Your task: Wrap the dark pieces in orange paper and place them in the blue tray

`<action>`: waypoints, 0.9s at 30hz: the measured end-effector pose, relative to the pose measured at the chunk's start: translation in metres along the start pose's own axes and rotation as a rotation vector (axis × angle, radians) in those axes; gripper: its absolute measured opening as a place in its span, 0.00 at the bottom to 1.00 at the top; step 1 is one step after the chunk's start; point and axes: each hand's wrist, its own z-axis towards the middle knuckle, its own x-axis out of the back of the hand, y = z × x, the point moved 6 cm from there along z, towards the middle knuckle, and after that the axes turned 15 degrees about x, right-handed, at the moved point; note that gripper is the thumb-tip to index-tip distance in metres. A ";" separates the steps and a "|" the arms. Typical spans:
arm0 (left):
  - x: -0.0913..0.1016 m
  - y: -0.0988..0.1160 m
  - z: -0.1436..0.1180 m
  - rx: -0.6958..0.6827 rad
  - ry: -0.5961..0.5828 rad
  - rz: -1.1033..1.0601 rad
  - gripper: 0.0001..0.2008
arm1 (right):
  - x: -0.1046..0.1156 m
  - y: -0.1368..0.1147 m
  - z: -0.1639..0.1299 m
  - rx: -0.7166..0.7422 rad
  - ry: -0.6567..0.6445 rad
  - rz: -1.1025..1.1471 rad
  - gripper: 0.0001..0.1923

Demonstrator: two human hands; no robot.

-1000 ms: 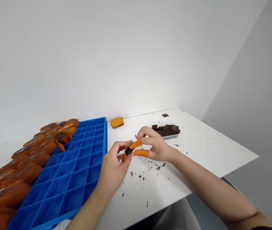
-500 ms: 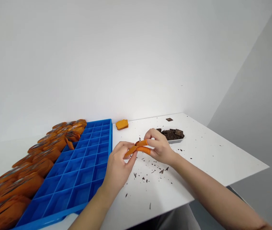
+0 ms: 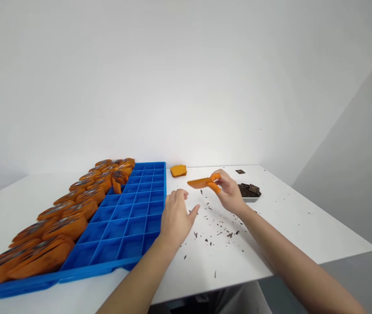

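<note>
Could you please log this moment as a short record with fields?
right hand: pinches an orange pouch above the table
left hand: open, holds nothing, beside the blue grid tray
tray contents: filled orange pouches along its left columns
behind right hand: dish of dark squares
far edge: stack of orange pouches
table: white, strewn with dark crumbs

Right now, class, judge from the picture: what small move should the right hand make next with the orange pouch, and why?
Probably carry the orange pouch left to an open cell of the blue tray. The right hand pinches it above the table, the left hand is off it, and filled pouches already line the tray's left side.
</note>
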 end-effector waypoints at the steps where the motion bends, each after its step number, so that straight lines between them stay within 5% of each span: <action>1: -0.003 -0.002 -0.001 0.017 -0.010 0.030 0.16 | -0.003 0.003 0.006 -0.045 0.019 0.011 0.15; 5: -0.017 -0.004 -0.007 0.043 -0.135 0.178 0.16 | -0.047 0.002 0.050 -0.163 -0.103 0.048 0.18; 11: -0.024 -0.005 -0.015 0.064 -0.319 0.357 0.19 | -0.182 0.006 0.125 -0.175 -0.370 -0.085 0.12; 16: -0.025 -0.005 -0.018 0.104 -0.461 0.382 0.26 | -0.274 0.025 0.144 -0.141 -0.551 -0.235 0.10; 21: -0.042 -0.014 -0.017 0.085 -0.492 0.262 0.32 | -0.316 0.028 0.142 -0.089 -0.626 -0.244 0.08; 27: -0.063 -0.025 -0.014 0.037 -0.539 0.204 0.33 | -0.336 0.031 0.144 -0.097 -0.599 -0.287 0.06</action>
